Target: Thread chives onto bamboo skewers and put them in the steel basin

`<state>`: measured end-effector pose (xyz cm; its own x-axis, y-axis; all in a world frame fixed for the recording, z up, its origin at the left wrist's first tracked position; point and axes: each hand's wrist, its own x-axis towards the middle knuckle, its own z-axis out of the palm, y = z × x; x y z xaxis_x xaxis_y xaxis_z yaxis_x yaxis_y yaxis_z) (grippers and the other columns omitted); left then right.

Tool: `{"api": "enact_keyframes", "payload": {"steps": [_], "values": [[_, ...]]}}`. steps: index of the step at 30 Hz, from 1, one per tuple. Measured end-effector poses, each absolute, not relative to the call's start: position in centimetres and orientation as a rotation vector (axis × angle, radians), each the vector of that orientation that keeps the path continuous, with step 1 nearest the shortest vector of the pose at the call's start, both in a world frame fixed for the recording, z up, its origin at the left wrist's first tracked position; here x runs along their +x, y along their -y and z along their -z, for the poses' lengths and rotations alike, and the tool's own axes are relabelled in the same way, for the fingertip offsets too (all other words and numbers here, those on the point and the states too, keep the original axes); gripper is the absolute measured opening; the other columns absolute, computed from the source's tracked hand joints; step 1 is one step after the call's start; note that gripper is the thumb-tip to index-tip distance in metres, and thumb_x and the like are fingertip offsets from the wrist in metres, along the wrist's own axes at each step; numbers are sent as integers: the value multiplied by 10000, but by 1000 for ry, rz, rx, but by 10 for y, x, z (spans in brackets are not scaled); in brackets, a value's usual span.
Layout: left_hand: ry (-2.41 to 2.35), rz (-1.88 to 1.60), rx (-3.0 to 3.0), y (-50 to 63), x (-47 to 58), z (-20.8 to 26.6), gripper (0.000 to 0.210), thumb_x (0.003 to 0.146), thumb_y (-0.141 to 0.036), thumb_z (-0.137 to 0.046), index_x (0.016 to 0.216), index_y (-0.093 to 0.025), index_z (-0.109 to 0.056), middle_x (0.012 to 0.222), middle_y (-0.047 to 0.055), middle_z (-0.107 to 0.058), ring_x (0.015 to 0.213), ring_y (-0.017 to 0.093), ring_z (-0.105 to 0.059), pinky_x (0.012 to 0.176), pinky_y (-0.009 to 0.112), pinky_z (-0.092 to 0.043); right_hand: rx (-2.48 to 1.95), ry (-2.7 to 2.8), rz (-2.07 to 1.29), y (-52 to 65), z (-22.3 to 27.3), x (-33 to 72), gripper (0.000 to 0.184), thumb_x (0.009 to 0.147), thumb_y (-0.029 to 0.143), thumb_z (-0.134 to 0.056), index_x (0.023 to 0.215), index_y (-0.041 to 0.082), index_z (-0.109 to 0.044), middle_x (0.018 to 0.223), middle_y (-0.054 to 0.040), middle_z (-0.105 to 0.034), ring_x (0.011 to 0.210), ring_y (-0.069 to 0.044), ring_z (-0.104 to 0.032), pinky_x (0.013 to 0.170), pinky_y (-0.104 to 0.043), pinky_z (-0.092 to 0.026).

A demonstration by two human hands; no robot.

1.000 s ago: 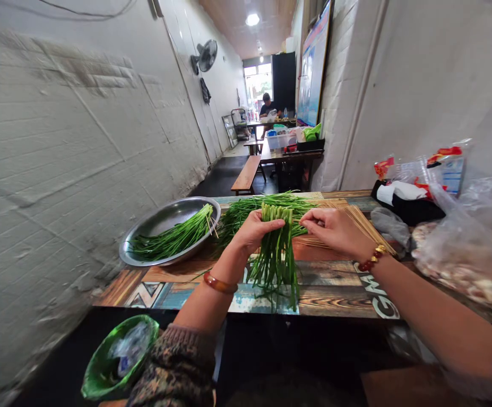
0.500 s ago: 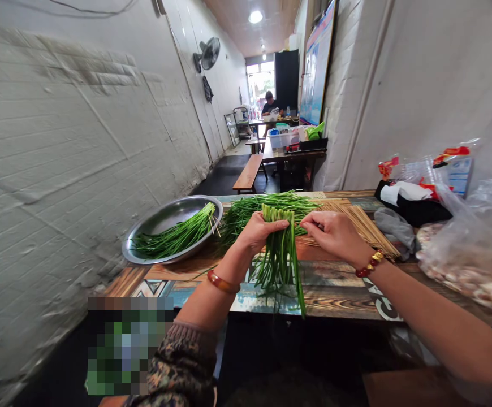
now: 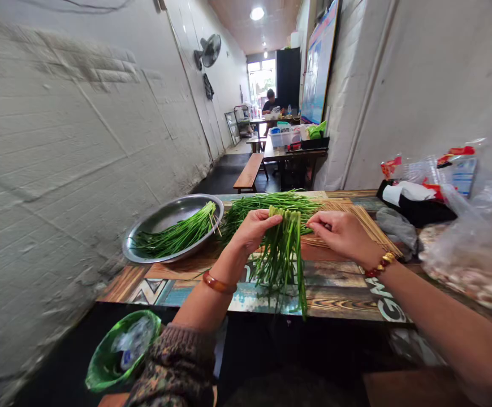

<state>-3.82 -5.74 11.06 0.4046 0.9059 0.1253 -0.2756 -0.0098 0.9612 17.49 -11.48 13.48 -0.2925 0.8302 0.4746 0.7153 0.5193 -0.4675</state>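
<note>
Between the thumb and fingers of my left hand [image 3: 252, 230] is a row of green chives [image 3: 287, 243]. Their pale cut ends are lined up at the top, and the long leaves hang down over the table's front. My right hand [image 3: 341, 232] pinches a thin skewer [image 3: 307, 224] at the right side of that row. Only a short piece of it shows; whether it runs through the stalks is hidden. Behind both hands lies a loose pile of chives [image 3: 267, 202]. Bare bamboo skewers [image 3: 371, 229] are spread to the right, partly behind my right hand.
At the left stands a metal basin [image 3: 144, 257] holding skewered chives [image 3: 178, 233]. A plastic bag of what looks like garlic [image 3: 470, 271] fills the right side. A green-lined bin [image 3: 144, 322] sits below the table [image 3: 335, 302]. Farther off, a person [image 3: 270, 104] sits at another table.
My left hand has shifted slightly left, and more of the chive row shows past its thumb. My right hand has moved a little to the right, still pinching the skewer.
</note>
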Motion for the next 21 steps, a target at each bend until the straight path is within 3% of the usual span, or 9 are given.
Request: {"api": "enact_keyframes", "payload": {"steps": [8,21], "values": [[-621,-1023,1194,59,-37,-112,310,605,-342,-840,772,-100,-739,698,31,-700,651,113,-608,660,224,-451,-1233,2026,-294,113,-131,179,239,881,267,-494,779,164,-683,761,-42,-694,709,-171,-613,659,-279,-411],[-633,-994,1198,59,-36,-111,353,662,-436,-785,693,-101,-678,590,-5,-630,519,71,-528,548,195,-419,-1241,1986,-340,112,-133,180,256,858,292,-486,753,163,-681,748,-44,-698,694,-175,-608,651,-287,-401]]}}
